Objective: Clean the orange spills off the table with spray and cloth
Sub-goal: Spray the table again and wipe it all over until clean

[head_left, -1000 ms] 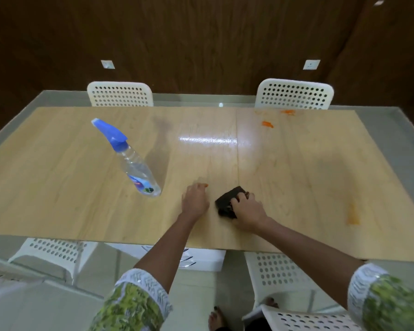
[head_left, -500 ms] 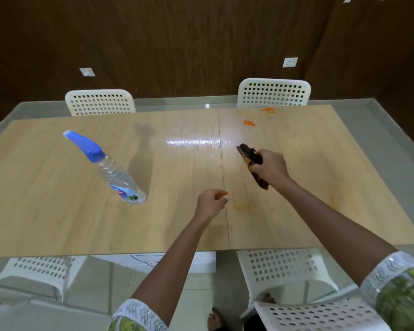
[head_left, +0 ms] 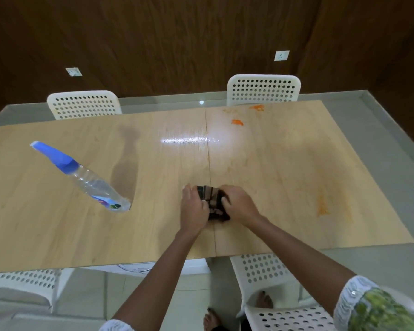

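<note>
I'm gripping the small dark folded cloth (head_left: 213, 203) w/ both hands, left (head_left: 194, 209) & right (head_left: 240, 205), refolding to a clean face before wiping the orange smears (head_left: 322, 206) on the pale wooden table (head_left: 58, 223).

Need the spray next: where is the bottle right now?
In the head view, the spray bottle stands on the table's left half, untouched, well left of both hands holding the cloth.

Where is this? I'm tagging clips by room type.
Probably a home dining room: a long wooden table with white plastic chairs along both sides, a dark panelled wall with sockets, tiled floor.
</note>
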